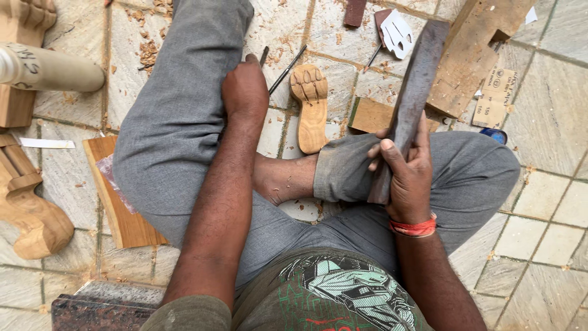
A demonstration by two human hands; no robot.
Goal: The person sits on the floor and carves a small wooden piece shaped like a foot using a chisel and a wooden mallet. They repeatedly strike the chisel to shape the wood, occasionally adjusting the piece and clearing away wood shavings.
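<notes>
I sit cross-legged on a tiled floor in grey trousers. My right hand [405,173] grips a long dark grey stone slab [411,92] that stands tilted on my right leg and reaches up toward the top of the view. My left hand [245,91] rests loosely closed on my left knee, holding nothing that I can see. A carved wooden paw-shaped piece [312,107] lies on the floor between my knees. Thin metal tools [286,68] lie just beyond my left hand.
Carved wooden legs [27,211] and a pale turned post [52,68] lie at the left. A flat plank [119,208] sits under my left thigh. Wood blocks [471,55], sandpaper [495,95] and a white cut-out [398,34] lie at the top right. Wood shavings litter the tiles.
</notes>
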